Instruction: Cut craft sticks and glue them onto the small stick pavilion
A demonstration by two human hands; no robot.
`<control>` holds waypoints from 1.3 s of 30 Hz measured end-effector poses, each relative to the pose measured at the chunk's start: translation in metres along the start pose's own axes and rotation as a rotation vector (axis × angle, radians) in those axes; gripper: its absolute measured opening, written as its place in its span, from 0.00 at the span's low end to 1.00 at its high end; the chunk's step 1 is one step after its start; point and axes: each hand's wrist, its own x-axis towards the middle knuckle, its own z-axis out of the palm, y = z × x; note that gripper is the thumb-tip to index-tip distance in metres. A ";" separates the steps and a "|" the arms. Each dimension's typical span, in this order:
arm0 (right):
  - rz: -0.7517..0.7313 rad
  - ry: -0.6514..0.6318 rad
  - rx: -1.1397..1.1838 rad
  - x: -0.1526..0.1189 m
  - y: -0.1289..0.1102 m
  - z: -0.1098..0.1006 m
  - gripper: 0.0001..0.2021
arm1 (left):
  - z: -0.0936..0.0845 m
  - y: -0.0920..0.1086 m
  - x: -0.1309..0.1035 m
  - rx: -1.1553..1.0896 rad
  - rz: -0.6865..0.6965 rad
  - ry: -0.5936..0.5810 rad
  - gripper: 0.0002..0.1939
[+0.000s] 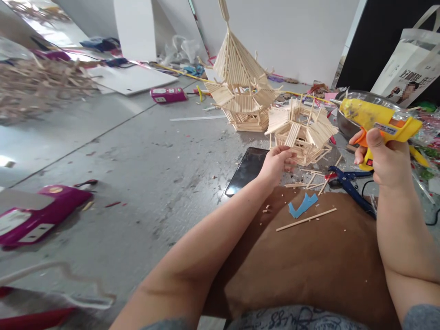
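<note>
My right hand [387, 153] is wrapped round the handle of a yellow hot glue gun [371, 114], its nozzle pointing left over a metal bowl [354, 98]. In front of me stands a small pavilion made of thin wooden sticks [318, 130]. My left hand [280, 162] is at its near left side, fingers closed at the lower end of a narrow stick panel [293, 134]. Whether that panel is fixed to the roof I cannot tell. Behind rises a taller stick pagoda [244, 87] with a pointed roof. A black phone [247, 169] lies beside my left wrist.
Blue-handled cutters [350, 183] and loose sticks [311, 178] lie before the pavilion. A brown sheet [309, 261] across my lap bears a blue scrap [302, 206] and one stick [305, 220]. Purple objects [51, 213] and a wood-stick heap [41, 87] are left; a white bag [405, 64] is right.
</note>
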 end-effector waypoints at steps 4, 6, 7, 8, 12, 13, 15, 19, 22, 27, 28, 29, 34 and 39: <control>-0.072 0.018 0.029 0.000 -0.001 -0.006 0.16 | -0.003 -0.003 -0.009 0.429 0.124 -0.013 0.03; -0.082 0.032 0.012 0.000 -0.002 -0.008 0.16 | -0.003 -0.006 -0.015 0.728 0.296 -0.108 0.01; -0.083 0.038 0.004 0.000 -0.003 -0.009 0.17 | -0.001 -0.007 -0.019 0.874 0.365 -0.180 0.03; -0.082 0.046 0.004 0.000 -0.004 -0.010 0.17 | 0.000 -0.009 -0.023 1.010 0.410 -0.267 0.03; -0.103 0.070 0.062 0.000 -0.009 -0.011 0.16 | 0.009 -0.013 -0.038 1.415 0.469 -0.445 0.07; -0.112 0.076 0.071 0.000 -0.010 -0.011 0.16 | 0.011 -0.013 -0.041 1.478 0.471 -0.461 0.09; -0.128 0.111 0.062 0.002 -0.010 -0.012 0.15 | 0.014 -0.014 -0.046 1.571 0.462 -0.500 0.11; -0.116 0.257 -0.139 0.009 -0.008 -0.028 0.17 | 0.017 -0.014 -0.050 1.684 0.429 -0.566 0.15; -0.084 0.202 -0.388 0.012 -0.006 -0.052 0.17 | 0.019 -0.014 -0.051 1.730 0.412 -0.556 0.16; 0.198 0.153 -0.410 0.000 0.016 -0.099 0.19 | 0.016 -0.014 -0.046 1.746 0.415 -0.457 0.14; 0.307 0.189 -0.427 -0.004 0.024 -0.108 0.20 | 0.015 -0.015 -0.045 1.744 0.409 -0.445 0.13; 0.389 0.219 -0.430 -0.007 0.033 -0.117 0.20 | 0.015 -0.015 -0.043 1.743 0.399 -0.438 0.13; 0.578 0.310 -0.484 -0.015 0.075 -0.155 0.13 | 0.012 -0.015 -0.038 1.731 0.368 -0.377 0.13; 0.596 0.287 -0.665 -0.014 0.103 -0.173 0.12 | 0.007 -0.015 -0.031 1.691 0.370 -0.302 0.14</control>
